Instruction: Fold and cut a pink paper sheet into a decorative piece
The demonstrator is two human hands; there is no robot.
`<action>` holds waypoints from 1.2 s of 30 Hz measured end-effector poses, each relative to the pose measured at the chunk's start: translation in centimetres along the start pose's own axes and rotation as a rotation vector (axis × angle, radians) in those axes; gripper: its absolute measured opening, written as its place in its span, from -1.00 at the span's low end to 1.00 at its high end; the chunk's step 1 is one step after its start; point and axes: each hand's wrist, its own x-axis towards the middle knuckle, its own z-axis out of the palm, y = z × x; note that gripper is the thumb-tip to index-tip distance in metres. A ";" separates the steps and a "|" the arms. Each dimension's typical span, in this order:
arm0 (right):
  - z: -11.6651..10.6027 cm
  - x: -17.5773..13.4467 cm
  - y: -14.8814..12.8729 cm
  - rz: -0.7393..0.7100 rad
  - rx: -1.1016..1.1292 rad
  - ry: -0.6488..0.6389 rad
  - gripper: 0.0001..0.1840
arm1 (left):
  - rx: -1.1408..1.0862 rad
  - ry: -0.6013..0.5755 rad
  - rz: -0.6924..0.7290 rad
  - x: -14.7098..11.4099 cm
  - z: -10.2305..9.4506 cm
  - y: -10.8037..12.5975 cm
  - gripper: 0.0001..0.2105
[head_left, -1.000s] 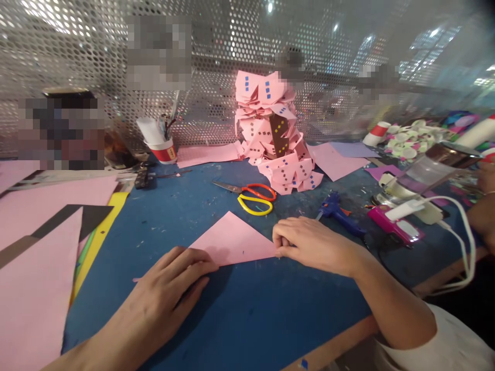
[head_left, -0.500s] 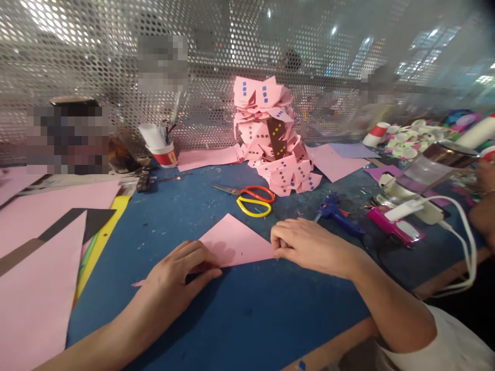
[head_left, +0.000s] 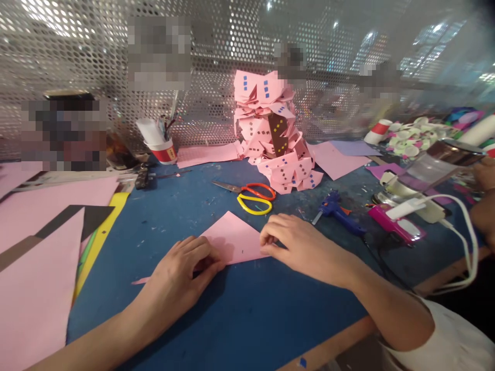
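A folded pink paper (head_left: 234,237), roughly triangular with its point facing away, lies on the blue tabletop. My left hand (head_left: 189,270) is closed at the paper's left corner, thumb along the near edge and fingers curled over it. On the right side, my right hand (head_left: 296,247) rests with bent fingers and thumb pinched at the paper, hiding part of its right corner. Beyond the paper are scissors (head_left: 255,198) with one red and one yellow handle. A small pink scrap (head_left: 139,281) pokes out beside my left wrist.
A tall pink paper stack with coloured squares (head_left: 257,111) stands at the back. To the right are a blue glue gun (head_left: 338,214), a pink device (head_left: 398,226) with a white cable, and another person's hand (head_left: 483,178). Large pink sheets (head_left: 34,293) lie left, near a cup (head_left: 162,153).
My right hand has slid a little left along the paper from its right corner. My left hand has shifted very slightly right and stays at the left corner.
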 end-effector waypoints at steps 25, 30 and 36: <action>3.8 1.0 -1.1 -0.015 -0.036 0.101 -0.89 | 0.090 0.065 -0.047 -0.1 0.2 0.2 -0.85; 3.9 0.9 -1.2 -0.095 -0.014 0.093 -0.96 | 0.086 0.056 0.106 -0.2 0.0 0.2 -0.90; 3.9 1.0 -1.3 -0.253 -0.134 0.088 -0.83 | 0.131 0.058 0.351 -0.4 -0.4 0.4 -0.75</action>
